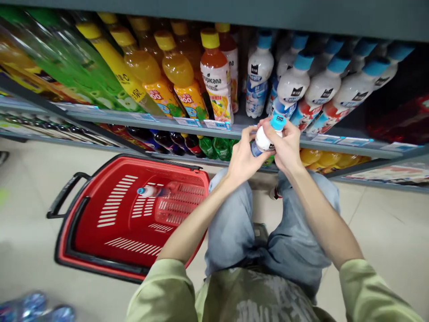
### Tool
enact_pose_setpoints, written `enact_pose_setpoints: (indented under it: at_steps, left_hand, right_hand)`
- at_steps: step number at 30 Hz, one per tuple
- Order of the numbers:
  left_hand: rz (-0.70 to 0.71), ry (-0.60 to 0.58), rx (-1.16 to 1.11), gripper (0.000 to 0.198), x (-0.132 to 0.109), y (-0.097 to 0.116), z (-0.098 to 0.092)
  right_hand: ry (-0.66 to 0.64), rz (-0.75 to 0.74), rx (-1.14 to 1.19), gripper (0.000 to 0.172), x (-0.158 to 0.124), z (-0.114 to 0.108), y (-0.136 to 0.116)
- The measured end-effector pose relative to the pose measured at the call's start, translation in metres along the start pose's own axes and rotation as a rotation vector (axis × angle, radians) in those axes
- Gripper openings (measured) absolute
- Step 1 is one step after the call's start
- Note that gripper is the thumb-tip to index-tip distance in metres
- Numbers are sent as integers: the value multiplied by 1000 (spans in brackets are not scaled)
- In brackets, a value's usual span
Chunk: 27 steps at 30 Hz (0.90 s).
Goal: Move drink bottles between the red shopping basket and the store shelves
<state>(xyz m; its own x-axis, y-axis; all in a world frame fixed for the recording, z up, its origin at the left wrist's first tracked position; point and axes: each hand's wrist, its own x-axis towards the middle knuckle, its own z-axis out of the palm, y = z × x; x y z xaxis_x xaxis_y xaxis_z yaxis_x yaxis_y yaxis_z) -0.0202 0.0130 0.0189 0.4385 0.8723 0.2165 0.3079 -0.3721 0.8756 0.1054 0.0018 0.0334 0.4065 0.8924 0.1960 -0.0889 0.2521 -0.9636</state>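
Note:
Both hands are wrapped round one white drink bottle with a bright blue cap, just in front of the shelf edge. My left hand grips its left side and lower part. On the other side my right hand closes over it, fingers near the cap. Much of the bottle's label is hidden by the fingers. Similar white bottles with blue caps stand in rows on the shelf right behind it. One more blue-capped bottle lies on its side inside the red shopping basket to my left.
The shelf also carries orange drink bottles, a Tropicana bottle and large green bottles. Green bottles lie on the lower shelf. Clear-wrapped bottles stand on the floor at bottom left. My knees are close to the shelf.

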Motion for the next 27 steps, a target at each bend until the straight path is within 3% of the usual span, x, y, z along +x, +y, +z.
enact_pose_setpoints:
  at_steps: [3, 7, 14, 17, 21, 27]
  left_hand:
    - [28, -33, 33, 71, 0, 7, -10]
    - [60, 8, 59, 74, 12, 15, -22]
    - [223, 115, 34, 84, 51, 23, -35]
    - [326, 140, 17, 85, 64, 24, -40]
    - [392, 133, 51, 86, 80, 9, -36]
    - [355, 99, 55, 89, 97, -21, -21]
  right_hand:
    - [-28, -86, 14, 42, 1, -2, -9]
    - [39, -250, 143, 29, 4, -8, -18]
    - [70, -111, 187, 49, 8, -19, -23]
    - [43, -105, 139, 48, 7, -21, -21]
    - [17, -152, 219, 36, 7, -21, -16]
    - [-8, -104, 136, 43, 8, -19, -14]
